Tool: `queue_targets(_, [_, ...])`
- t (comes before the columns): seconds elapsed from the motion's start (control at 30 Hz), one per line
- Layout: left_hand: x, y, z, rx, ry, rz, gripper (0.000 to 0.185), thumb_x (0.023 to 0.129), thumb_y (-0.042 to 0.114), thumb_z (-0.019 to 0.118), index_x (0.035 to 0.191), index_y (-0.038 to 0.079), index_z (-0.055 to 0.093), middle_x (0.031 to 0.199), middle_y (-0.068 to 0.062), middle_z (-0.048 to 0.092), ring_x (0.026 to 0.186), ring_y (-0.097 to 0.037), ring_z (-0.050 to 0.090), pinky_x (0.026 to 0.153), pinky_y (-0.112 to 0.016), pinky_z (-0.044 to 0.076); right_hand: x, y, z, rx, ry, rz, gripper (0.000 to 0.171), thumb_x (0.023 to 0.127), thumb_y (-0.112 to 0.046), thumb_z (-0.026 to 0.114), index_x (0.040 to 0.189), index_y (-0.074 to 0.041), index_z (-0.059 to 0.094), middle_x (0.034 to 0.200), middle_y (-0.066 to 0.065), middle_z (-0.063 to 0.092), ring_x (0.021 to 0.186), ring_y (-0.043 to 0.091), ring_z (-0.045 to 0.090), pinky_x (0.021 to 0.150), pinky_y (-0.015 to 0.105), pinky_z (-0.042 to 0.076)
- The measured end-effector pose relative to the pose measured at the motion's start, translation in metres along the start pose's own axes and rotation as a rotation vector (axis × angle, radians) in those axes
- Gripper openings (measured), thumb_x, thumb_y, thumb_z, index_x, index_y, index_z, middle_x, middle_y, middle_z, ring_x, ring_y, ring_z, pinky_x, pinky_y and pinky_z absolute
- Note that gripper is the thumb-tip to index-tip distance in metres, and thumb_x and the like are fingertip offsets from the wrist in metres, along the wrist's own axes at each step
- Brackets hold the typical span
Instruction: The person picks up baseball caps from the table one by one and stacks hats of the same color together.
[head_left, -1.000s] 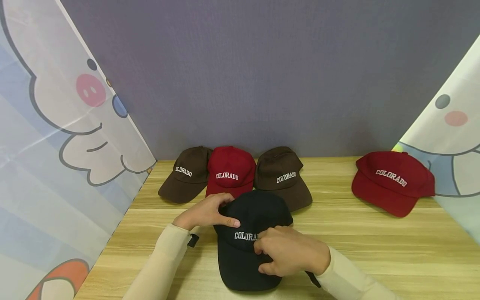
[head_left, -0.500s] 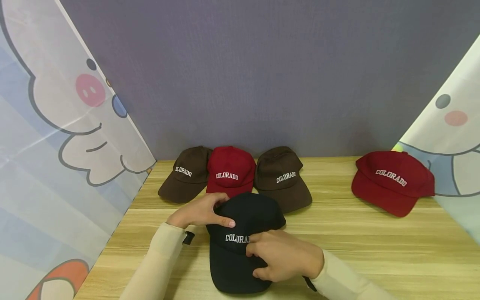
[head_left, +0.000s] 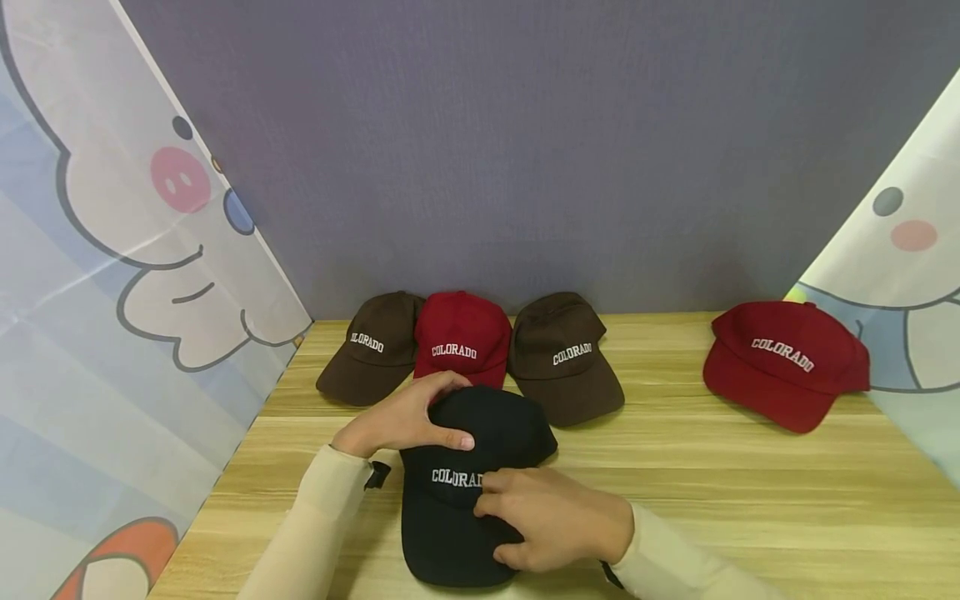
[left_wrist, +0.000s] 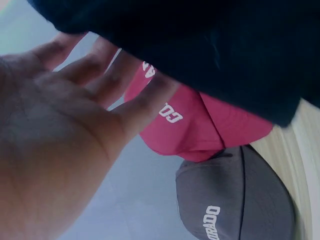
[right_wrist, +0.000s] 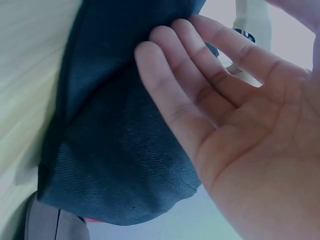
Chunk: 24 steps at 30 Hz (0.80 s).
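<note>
A black baseball cap (head_left: pixel 450 542) lettered COLORADO lies front and centre, brim toward me. My left hand (head_left: pixel 401 421) spans the left side of its crown. The thumb rests on the front, while the fingers reach round the back; in the left wrist view, the cap hides the fingertips of that hand (left_wrist: pixel 65 125). My right hand (head_left: pixel 555 517) touches the cap's front at the end of the lettering, its thumb low by the brim. Seen from the right wrist, the fingers of this hand (right_wrist: pixel 240 110) are gently bent against the dark cloth (right_wrist: pixel 120 145).
Behind the black cap, a brown cap (head_left: pixel 371 362), a red cap (head_left: pixel 461 329) and another brown cap (head_left: pixel 570 387) stand side by side along the grey back panel (head_left: pixel 525 167). A second red cap (head_left: pixel 780 387) sits far right on the wooden table (head_left: pixel 750 508). Cartoon-printed sheets (head_left: pixel 97 275) flank both sides.
The black cap has slid left, and my right hand has moved left with it. My left hand first shifted slightly left, then its fingers rose and spread wider from the thumb.
</note>
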<state>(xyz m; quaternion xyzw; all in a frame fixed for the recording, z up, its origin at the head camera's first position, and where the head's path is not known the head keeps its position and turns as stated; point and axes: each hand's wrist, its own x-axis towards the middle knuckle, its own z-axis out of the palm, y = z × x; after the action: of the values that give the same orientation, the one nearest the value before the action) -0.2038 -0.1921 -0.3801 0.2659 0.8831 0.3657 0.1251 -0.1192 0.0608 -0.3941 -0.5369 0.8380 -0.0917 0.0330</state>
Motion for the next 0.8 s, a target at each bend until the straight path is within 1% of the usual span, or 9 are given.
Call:
queue_targets(0.1, [0.000,0.004,0.001,0.033,0.042,0.013,0.081,0.072,0.054,0.089,0.139,0.030,0.053,0.132,0.010,0.061,0.122,-0.010,0.059,0.109,-0.043,0.047,0.001,-0.001,0.002,-0.030,0.017,-0.026,0.038,0.086,-0.038,0.078,0.119,-0.020,0.070,0.108,-0.012,0.059,0.098,0.000,0.057,0.083,0.018,0.052])
queue_targets(0.17, [-0.001,0.005,0.001,0.080,0.065,0.025,0.083,0.070,0.059,0.089,0.140,0.033,0.053,0.136,0.012,0.059,0.126,-0.010,0.057,0.111,-0.043,0.045,0.001,-0.002,0.003,-0.047,0.024,-0.037,0.039,0.086,-0.038,0.079,0.120,-0.020,0.070,0.107,-0.012,0.058,0.098,0.000,0.056,0.081,0.017,0.051])
queue_targets(0.23, [0.000,0.005,0.001,0.102,0.069,0.038,0.082,0.069,0.061,0.089,0.139,0.035,0.054,0.133,0.013,0.060,0.123,-0.009,0.058,0.107,-0.041,0.048,0.001,-0.003,0.004,-0.062,0.031,-0.044,0.041,0.085,-0.039,0.079,0.120,-0.020,0.069,0.107,-0.012,0.057,0.098,0.001,0.056,0.079,0.016,0.050])
queue_targets(0.3, [0.000,0.005,0.001,0.117,0.068,0.044,0.080,0.068,0.061,0.089,0.136,0.034,0.056,0.128,0.015,0.062,0.116,-0.007,0.060,0.103,-0.037,0.050,0.002,-0.003,0.005,-0.065,0.031,-0.052,0.042,0.085,-0.038,0.079,0.122,-0.020,0.069,0.107,-0.011,0.057,0.099,0.002,0.055,0.079,0.015,0.049])
queue_targets(0.37, [0.000,0.005,0.000,0.112,0.061,0.042,0.076,0.069,0.059,0.089,0.133,0.032,0.058,0.123,0.015,0.064,0.108,-0.006,0.061,0.098,-0.035,0.052,0.002,-0.003,0.006,-0.061,0.024,-0.058,0.044,0.086,-0.038,0.078,0.125,-0.020,0.069,0.109,-0.011,0.057,0.100,0.002,0.054,0.077,0.014,0.048])
queue_targets(0.43, [0.000,0.004,-0.002,0.105,0.053,0.032,0.074,0.069,0.057,0.090,0.131,0.031,0.059,0.119,0.015,0.066,0.104,-0.006,0.062,0.096,-0.033,0.053,0.003,-0.003,0.007,-0.039,0.007,-0.057,0.047,0.086,-0.038,0.078,0.128,-0.020,0.068,0.111,-0.011,0.056,0.100,0.001,0.053,0.074,0.011,0.045])
queue_targets(0.5, [-0.001,0.003,-0.004,0.108,0.047,0.022,0.072,0.070,0.056,0.090,0.130,0.030,0.059,0.118,0.014,0.067,0.102,-0.007,0.063,0.095,-0.033,0.054,0.003,-0.003,0.008,-0.016,-0.008,-0.057,0.049,0.087,-0.038,0.078,0.131,-0.021,0.066,0.113,-0.011,0.055,0.101,0.000,0.051,0.073,0.010,0.043])
queue_targets(0.6, [-0.003,0.002,-0.007,0.119,0.042,0.013,0.072,0.071,0.054,0.090,0.130,0.027,0.060,0.120,0.011,0.068,0.103,-0.007,0.063,0.095,-0.034,0.054,0.003,-0.003,0.009,0.006,-0.020,-0.063,0.050,0.087,-0.038,0.078,0.133,-0.022,0.065,0.116,-0.011,0.056,0.102,-0.001,0.052,0.073,0.008,0.043])
queue_targets(0.8, [-0.008,-0.003,-0.015,0.126,0.027,-0.006,0.073,0.072,0.051,0.090,0.132,0.023,0.059,0.123,0.006,0.069,0.103,-0.008,0.065,0.096,-0.034,0.055,0.003,-0.004,0.009,0.012,-0.029,-0.086,0.048,0.087,-0.034,0.076,0.133,-0.024,0.065,0.128,-0.010,0.058,0.109,0.000,0.059,0.082,0.013,0.049])
